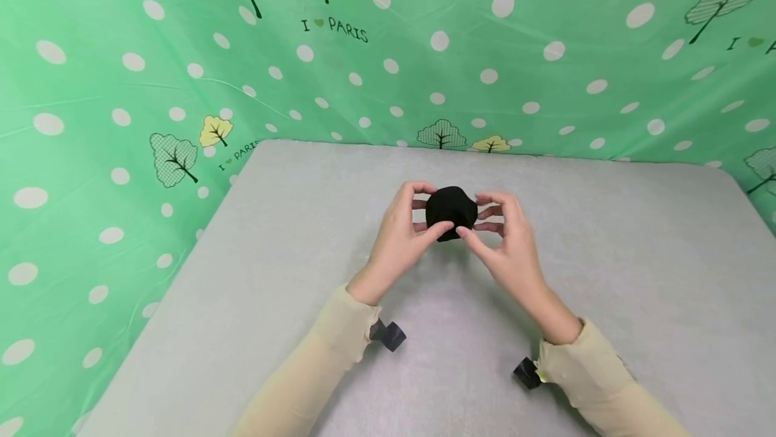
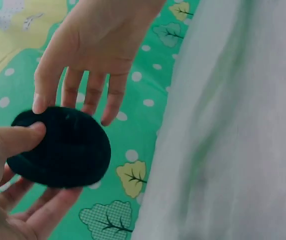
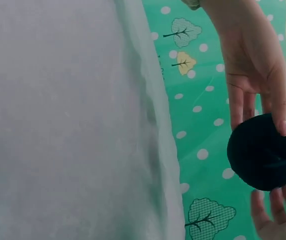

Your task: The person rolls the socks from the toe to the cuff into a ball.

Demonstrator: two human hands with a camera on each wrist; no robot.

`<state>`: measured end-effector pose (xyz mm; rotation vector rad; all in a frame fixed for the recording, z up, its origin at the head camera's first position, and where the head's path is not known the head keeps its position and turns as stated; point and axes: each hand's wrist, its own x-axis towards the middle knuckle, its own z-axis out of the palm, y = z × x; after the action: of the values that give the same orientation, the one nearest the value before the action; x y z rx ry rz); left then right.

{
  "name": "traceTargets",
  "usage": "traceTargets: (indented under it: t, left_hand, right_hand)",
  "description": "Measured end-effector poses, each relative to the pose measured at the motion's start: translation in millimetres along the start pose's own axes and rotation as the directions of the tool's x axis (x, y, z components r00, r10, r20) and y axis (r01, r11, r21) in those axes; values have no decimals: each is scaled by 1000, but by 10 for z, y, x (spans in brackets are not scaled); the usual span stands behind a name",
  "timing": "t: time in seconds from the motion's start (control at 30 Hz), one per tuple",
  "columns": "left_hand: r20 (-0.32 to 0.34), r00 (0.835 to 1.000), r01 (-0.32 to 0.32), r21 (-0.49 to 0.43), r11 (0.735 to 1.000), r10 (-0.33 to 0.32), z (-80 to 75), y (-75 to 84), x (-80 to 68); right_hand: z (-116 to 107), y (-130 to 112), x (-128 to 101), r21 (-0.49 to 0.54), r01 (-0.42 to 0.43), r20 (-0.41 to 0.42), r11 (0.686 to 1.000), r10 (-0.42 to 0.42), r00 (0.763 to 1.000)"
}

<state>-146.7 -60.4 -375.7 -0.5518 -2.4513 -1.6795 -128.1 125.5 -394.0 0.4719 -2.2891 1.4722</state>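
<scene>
black fabric ball held above mid-table, between both hands, roughly round with no clear long axis | left hand on its left, thumb and curled fingers pinching it | right hand on its right, likewise pinching, equally near | grey table below | green dotted curtain far and left
</scene>
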Motion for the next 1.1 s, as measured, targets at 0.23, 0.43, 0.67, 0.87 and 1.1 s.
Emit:
traceTargets:
  t: [0.23, 0.43, 0.67, 0.87, 1.1]
  left_hand:
    - [32, 999, -9, -131, 991, 13, 17, -28, -1]
    - [11, 1000, -12, -140, 990, 13, 19, -59, 16]
    - [-50, 996, -72, -13, 997, 72, 59, -27, 6]
    - [-51, 979, -180, 218, 959, 195, 96, 52, -10]
    - [31, 967, -255, 151, 955, 253, 70, 124, -35]
  right_hand:
    - [-65, -14, 51, 101, -171, 129, 980, 157, 979]
    - [-90, 6, 56, 170, -209, 92, 963, 196, 976]
    - [-91, 14, 24, 76, -224, 81, 972, 218, 973]
    - [-63, -15, 21, -33, -213, 17, 977, 213, 977]
    - [-49, -7, 61, -78, -210, -31, 975, 208, 978]
